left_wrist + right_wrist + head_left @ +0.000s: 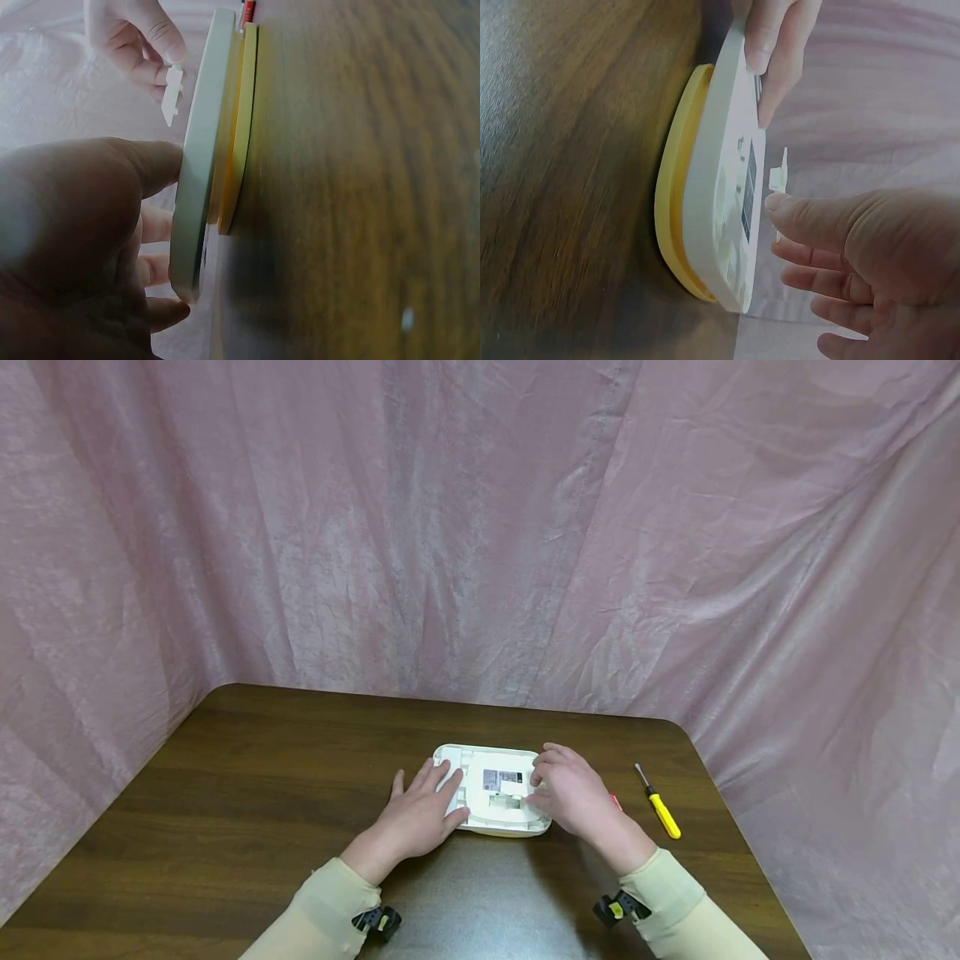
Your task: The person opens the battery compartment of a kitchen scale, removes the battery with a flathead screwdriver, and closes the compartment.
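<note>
A white plastic device [480,760] with rounded corners lies face down on the table, its label and a rectangular recess facing up. Its yellow plate [244,127] is underneath, against the wood. My left hand [416,817] rests on the device's left end, fingers spread and fairly straight. Over the right part, my right hand [573,789] pinches a small white plastic cover [778,178] between thumb and fingers. That cover has little tabs and stands just off the underside in both wrist views. From the head, it overlaps the recess beside the label.
A screwdriver [660,810] with a yellow handle lies on the table to the right, its shaft pointing away. Something red [617,802] shows partly behind my right wrist. Pink curtains [465,527] hang along the table's back and sides.
</note>
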Demonstrator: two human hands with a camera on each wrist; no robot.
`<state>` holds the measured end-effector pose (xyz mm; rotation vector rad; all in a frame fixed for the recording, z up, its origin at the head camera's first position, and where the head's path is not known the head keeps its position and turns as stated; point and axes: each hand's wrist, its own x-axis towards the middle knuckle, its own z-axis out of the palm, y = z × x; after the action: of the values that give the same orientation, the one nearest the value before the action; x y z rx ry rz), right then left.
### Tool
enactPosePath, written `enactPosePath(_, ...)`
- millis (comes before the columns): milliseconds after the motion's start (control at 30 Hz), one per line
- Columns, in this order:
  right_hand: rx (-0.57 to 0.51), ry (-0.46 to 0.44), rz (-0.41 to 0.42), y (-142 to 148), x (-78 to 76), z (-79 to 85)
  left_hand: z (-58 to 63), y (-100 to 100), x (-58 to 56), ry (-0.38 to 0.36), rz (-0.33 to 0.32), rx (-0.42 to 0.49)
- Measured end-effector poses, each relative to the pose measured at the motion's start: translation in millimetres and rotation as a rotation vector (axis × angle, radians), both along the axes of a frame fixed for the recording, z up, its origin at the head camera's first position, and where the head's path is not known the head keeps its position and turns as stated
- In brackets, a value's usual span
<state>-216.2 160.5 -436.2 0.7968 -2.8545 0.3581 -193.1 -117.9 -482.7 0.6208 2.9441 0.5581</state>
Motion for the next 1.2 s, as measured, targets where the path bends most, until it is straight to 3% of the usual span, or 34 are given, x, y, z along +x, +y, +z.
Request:
enactPosePath(433,0.051,0.005,0.090,-11.7,1.0,-2.6,-0.8,0.2,1.0,0.020,0.001,-0.007)
enactPosePath(1200,0.121,0.062,0.095,-16.4,1.2,-6.7,-0.1,1.2,1.0,0.013,0.006,-0.010)
